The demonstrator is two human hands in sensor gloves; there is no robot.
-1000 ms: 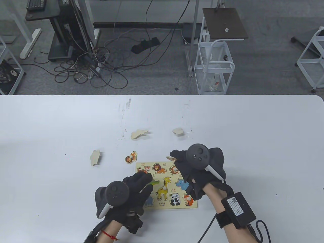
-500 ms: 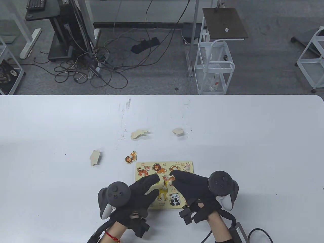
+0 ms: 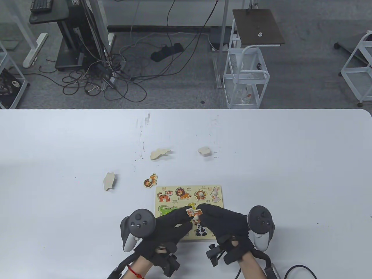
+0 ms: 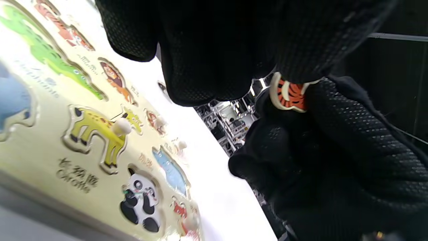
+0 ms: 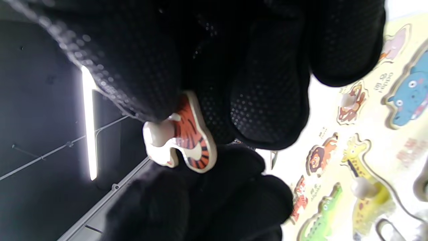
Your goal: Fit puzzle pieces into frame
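White table [image 3: 290,162] bears the animal puzzle frame [image 3: 189,193]; above its near half, the right hand [image 3: 223,222] and left hand [image 3: 165,225] meet, both pinching a small tiger piece [image 3: 193,213] held off the board, fingertips curled round it

The frame [image 3: 216,189] lies near the table's [image 3: 290,162] front edge; 4 loose pieces behind it.

Grey carpet floor [image 3: 180,87] — tangled black cables [image 3: 110,78], white wire trolley [image 3: 245,77], dark brown side table [image 3: 257,27] behind the white desk [image 3: 290,162].
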